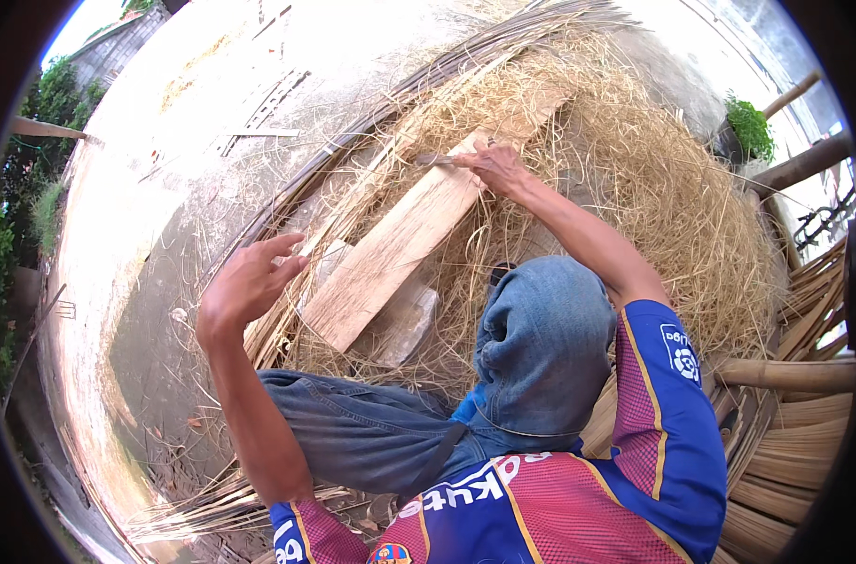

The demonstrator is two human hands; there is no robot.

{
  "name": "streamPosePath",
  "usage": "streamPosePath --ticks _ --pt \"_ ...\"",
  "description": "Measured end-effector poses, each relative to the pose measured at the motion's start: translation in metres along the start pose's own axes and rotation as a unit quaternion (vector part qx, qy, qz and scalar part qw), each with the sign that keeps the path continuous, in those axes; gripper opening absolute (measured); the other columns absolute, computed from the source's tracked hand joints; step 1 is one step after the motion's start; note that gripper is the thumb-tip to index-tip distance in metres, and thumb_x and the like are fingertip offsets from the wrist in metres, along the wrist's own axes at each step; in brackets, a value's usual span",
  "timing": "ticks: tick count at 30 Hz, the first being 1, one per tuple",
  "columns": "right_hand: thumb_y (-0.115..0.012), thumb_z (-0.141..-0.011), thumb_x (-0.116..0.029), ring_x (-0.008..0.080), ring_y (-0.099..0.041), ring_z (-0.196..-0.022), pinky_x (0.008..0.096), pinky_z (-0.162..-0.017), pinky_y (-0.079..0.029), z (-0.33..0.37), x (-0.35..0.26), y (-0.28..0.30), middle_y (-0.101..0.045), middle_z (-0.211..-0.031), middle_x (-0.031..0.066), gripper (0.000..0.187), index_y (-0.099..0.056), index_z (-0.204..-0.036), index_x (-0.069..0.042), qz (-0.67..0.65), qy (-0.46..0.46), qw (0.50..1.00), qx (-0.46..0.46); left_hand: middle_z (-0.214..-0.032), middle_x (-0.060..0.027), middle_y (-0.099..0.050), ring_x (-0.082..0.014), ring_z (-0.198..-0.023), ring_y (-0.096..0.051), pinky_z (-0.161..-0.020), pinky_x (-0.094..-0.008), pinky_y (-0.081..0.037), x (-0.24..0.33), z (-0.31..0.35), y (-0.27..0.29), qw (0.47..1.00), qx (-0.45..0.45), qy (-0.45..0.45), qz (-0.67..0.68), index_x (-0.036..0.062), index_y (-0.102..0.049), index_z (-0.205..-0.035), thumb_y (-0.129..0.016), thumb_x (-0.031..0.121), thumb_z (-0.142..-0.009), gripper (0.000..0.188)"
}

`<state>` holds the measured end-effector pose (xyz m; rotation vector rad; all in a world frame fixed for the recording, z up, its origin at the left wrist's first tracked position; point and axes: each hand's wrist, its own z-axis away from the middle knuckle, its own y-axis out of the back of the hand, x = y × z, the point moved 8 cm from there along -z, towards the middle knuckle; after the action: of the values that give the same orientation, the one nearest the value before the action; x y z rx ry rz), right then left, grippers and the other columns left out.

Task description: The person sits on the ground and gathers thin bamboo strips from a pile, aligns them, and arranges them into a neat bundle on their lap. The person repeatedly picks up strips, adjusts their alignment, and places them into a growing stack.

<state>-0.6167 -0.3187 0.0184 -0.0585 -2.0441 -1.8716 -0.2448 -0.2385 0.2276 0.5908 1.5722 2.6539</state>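
Note:
My right hand (496, 167) is closed round a knife (434, 160), whose short flat blade points left over the far part of a long wooden board (390, 258). The handle is mostly hidden in my fingers. My left hand (247, 287) hovers left of the board's near end with its fingers apart and nothing in them. Beneath the board's near end lies a pale stone block (411, 329). Thin split strips (329, 211) run along the board's left side, close to my left fingers.
Curly shavings (653, 188) heap up right of and beyond the board. Long dark strips (301, 183) lie on the ground at left. My bent jeans-clad knee (545, 329) rises between the board and me. Bundled strips (794, 451) and a bamboo pole (785, 374) stand at right.

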Motion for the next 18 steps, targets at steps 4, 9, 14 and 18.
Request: streamPosePath --ticks 4,9,14,18 --pt "-0.038 -0.107 -0.030 0.0110 -0.043 -0.048 0.0240 -0.040 -0.041 -0.005 0.073 -0.021 -0.050 -0.075 0.0025 0.039 -0.052 -0.141 -0.045 0.019 -0.107 0.994 0.011 -0.133 -0.0153 -0.064 -0.0309 -0.111 -0.068 -0.096 -0.0418 -0.053 0.000 0.003 0.000 1.000 -0.008 0.024 0.016 0.0163 -0.057 -0.141 -0.060 0.039 -0.099 0.047" --pt "-0.051 -0.103 -0.031 0.0120 -0.045 -0.049 0.0232 -0.041 -0.038 0.053 0.153 -0.048 -0.053 -0.075 0.0050 0.039 -0.052 -0.139 -0.045 -0.017 -0.220 0.975 -0.030 -0.132 -0.0153 -0.065 -0.0308 -0.111 -0.067 -0.096 -0.0423 -0.053 -0.003 -0.008 -0.008 1.000 -0.021 0.014 0.016 0.0162 -0.056 -0.141 -0.059 0.039 -0.099 0.048" --pt "-0.056 -0.101 -0.033 0.0145 -0.049 -0.051 0.0247 -0.043 -0.043 0.064 0.166 -0.041 -0.056 -0.078 0.0065 0.040 -0.052 -0.139 -0.044 -0.002 -0.222 0.974 0.036 -0.126 -0.0190 -0.066 -0.0331 -0.110 -0.067 -0.097 -0.0426 -0.050 0.014 -0.025 -0.012 0.999 -0.020 -0.025 -0.014 0.0139 -0.059 -0.138 -0.057 0.041 -0.100 0.047" --pt "-0.056 -0.101 -0.033 0.0163 -0.055 -0.056 0.0287 -0.045 -0.047 0.047 0.230 -0.016 -0.058 -0.078 0.0060 0.037 -0.053 -0.138 -0.040 0.014 -0.283 0.959 0.022 -0.130 -0.0141 -0.066 -0.0296 -0.116 -0.066 -0.097 -0.0411 -0.052 0.023 -0.027 -0.018 0.998 -0.051 -0.034 -0.027 0.0177 -0.056 -0.142 -0.058 0.045 -0.099 0.051"
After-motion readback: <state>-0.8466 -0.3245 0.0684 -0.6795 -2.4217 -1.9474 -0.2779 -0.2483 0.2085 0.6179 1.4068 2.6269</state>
